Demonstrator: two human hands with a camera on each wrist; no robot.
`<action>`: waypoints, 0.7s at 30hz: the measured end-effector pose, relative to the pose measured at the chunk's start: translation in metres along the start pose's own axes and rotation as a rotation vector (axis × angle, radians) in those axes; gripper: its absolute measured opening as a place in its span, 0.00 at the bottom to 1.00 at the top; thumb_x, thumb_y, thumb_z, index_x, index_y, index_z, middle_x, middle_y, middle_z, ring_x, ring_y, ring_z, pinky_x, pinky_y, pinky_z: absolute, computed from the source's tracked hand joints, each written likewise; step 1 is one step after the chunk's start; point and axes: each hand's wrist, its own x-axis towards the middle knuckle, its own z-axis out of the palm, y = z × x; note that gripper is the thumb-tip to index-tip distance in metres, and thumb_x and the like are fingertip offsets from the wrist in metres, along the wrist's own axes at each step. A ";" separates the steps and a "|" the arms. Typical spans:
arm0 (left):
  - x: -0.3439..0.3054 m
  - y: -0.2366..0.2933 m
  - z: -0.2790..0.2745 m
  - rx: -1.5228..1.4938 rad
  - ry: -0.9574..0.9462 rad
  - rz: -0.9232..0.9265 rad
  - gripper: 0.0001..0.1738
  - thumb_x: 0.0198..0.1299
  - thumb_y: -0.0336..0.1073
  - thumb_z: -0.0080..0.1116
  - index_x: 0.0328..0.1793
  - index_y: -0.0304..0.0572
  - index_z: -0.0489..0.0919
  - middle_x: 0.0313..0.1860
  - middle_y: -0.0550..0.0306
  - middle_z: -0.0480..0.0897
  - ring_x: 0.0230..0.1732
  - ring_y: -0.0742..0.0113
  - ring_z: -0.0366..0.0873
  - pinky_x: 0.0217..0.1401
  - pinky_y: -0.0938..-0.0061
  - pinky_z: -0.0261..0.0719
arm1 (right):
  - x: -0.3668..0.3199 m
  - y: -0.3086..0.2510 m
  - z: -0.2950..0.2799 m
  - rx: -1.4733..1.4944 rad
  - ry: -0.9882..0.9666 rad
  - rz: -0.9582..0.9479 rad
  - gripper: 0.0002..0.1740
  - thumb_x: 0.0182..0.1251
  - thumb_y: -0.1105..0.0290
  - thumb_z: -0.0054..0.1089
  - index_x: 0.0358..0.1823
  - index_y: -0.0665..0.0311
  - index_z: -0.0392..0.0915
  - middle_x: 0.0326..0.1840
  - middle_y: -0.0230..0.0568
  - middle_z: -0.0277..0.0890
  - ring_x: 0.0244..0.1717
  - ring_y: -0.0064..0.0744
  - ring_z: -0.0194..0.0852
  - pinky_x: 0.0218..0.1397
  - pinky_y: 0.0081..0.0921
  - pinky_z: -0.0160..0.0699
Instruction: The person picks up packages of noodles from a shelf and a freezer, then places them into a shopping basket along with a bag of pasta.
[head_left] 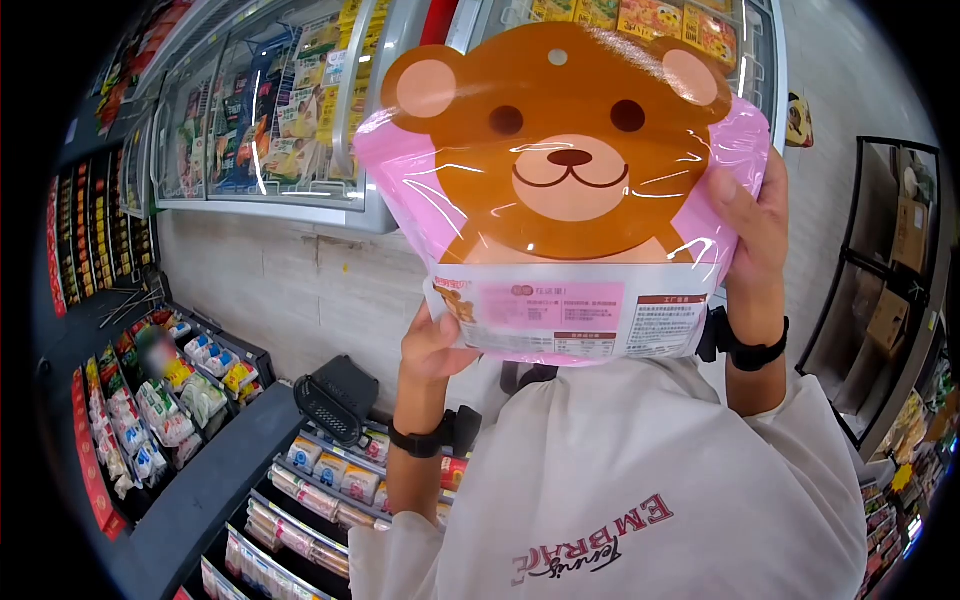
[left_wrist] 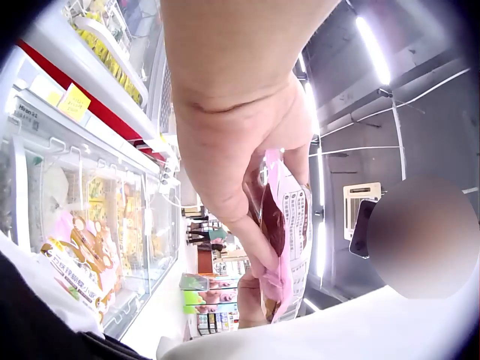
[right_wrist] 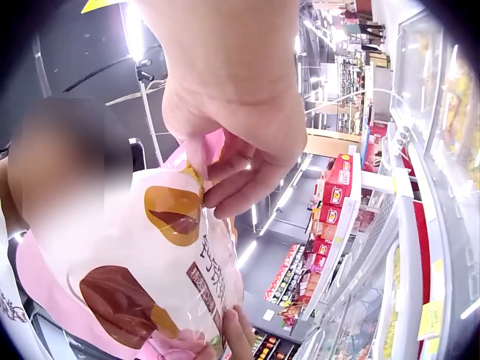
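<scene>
A large pink and white plastic food bag with a brown bear face is held up in front of the chest, its printed label panel at the lower edge. My left hand grips the bag's lower left corner. Higher up, at the opposite side edge, my right hand pinches the bag with the thumb on the bear-face side. Seen from the left wrist, the bag is nearly edge-on beside my left hand. In the right wrist view, my right hand holds the edge of the bag's other face, printed with brown shapes.
Glass-topped freezers full of packaged food stand ahead. A similar bear-print bag lies in a freezer in the left wrist view. Shelves of packets are at lower left, a dark rack with boxes at right.
</scene>
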 end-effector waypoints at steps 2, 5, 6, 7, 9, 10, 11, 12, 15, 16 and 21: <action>0.001 0.000 0.001 -0.004 0.003 0.001 0.40 0.63 0.39 0.58 0.77 0.37 0.53 0.73 0.46 0.64 0.72 0.52 0.64 0.71 0.53 0.64 | 0.000 0.003 -0.002 0.015 -0.017 0.005 0.23 0.62 0.71 0.64 0.58 0.69 0.72 0.49 0.42 0.79 0.45 0.28 0.81 0.48 0.25 0.82; 0.005 0.000 0.002 0.025 0.014 0.034 0.37 0.65 0.38 0.56 0.76 0.36 0.54 0.72 0.47 0.65 0.71 0.53 0.65 0.70 0.53 0.65 | 0.002 0.016 -0.008 0.014 -0.014 -0.030 0.20 0.66 0.70 0.60 0.57 0.69 0.72 0.48 0.41 0.79 0.45 0.26 0.80 0.47 0.24 0.81; 0.006 0.002 0.002 0.113 0.146 0.043 0.34 0.67 0.37 0.54 0.75 0.36 0.55 0.71 0.47 0.67 0.70 0.53 0.66 0.69 0.53 0.67 | 0.007 0.023 -0.016 0.006 -0.008 -0.033 0.20 0.66 0.70 0.60 0.57 0.69 0.72 0.48 0.41 0.79 0.45 0.26 0.80 0.47 0.24 0.81; 0.009 0.003 0.001 0.199 0.272 0.050 0.32 0.68 0.36 0.52 0.74 0.35 0.56 0.69 0.47 0.68 0.69 0.53 0.68 0.68 0.53 0.69 | 0.017 0.034 -0.028 0.125 0.012 0.026 0.20 0.67 0.68 0.60 0.57 0.68 0.73 0.48 0.39 0.80 0.45 0.26 0.80 0.47 0.24 0.81; 0.023 0.006 -0.008 0.289 0.359 0.076 0.30 0.70 0.37 0.50 0.74 0.36 0.57 0.68 0.47 0.69 0.68 0.52 0.69 0.68 0.51 0.70 | 0.033 0.069 -0.068 0.030 0.175 0.136 0.20 0.67 0.64 0.62 0.56 0.67 0.74 0.46 0.38 0.80 0.45 0.26 0.80 0.46 0.24 0.79; 0.032 0.007 -0.016 0.389 0.461 0.112 0.28 0.71 0.38 0.47 0.74 0.37 0.57 0.67 0.47 0.70 0.66 0.50 0.71 0.67 0.48 0.70 | 0.035 0.095 -0.101 -0.179 0.319 0.189 0.22 0.65 0.61 0.64 0.55 0.66 0.75 0.46 0.38 0.80 0.45 0.27 0.80 0.46 0.24 0.79; 0.039 0.006 -0.034 0.575 0.538 0.176 0.25 0.73 0.37 0.44 0.73 0.36 0.58 0.67 0.46 0.70 0.65 0.50 0.72 0.65 0.47 0.74 | 0.031 0.125 -0.141 -0.494 0.407 0.176 0.23 0.64 0.60 0.65 0.55 0.67 0.75 0.46 0.40 0.80 0.45 0.28 0.80 0.46 0.24 0.79; 0.051 0.009 -0.041 0.569 0.524 0.176 0.25 0.73 0.37 0.44 0.73 0.36 0.58 0.67 0.46 0.70 0.65 0.50 0.72 0.65 0.47 0.74 | 0.024 0.149 -0.178 -0.807 0.490 0.163 0.25 0.62 0.58 0.67 0.55 0.67 0.75 0.46 0.41 0.80 0.45 0.30 0.80 0.47 0.25 0.79; 0.071 0.021 -0.049 0.645 0.470 0.142 0.24 0.74 0.35 0.41 0.72 0.35 0.58 0.65 0.46 0.72 0.62 0.48 0.75 0.61 0.46 0.79 | 0.004 0.168 -0.223 -0.903 0.465 0.209 0.24 0.61 0.59 0.67 0.52 0.69 0.76 0.46 0.44 0.81 0.46 0.31 0.81 0.47 0.25 0.79; 0.068 0.025 -0.047 0.667 0.484 0.146 0.24 0.74 0.35 0.41 0.72 0.35 0.58 0.65 0.46 0.72 0.62 0.48 0.75 0.61 0.46 0.79 | -0.003 0.172 -0.223 -0.840 0.424 0.282 0.24 0.61 0.60 0.67 0.53 0.69 0.76 0.47 0.44 0.81 0.46 0.31 0.81 0.47 0.26 0.79; 0.055 0.024 -0.036 0.282 0.469 0.170 0.23 0.73 0.33 0.41 0.71 0.34 0.59 0.63 0.40 0.74 0.55 0.44 0.79 0.47 0.47 0.87 | 0.010 0.128 -0.147 -0.360 0.455 0.396 0.20 0.64 0.60 0.64 0.50 0.69 0.78 0.46 0.39 0.81 0.49 0.26 0.80 0.47 0.23 0.77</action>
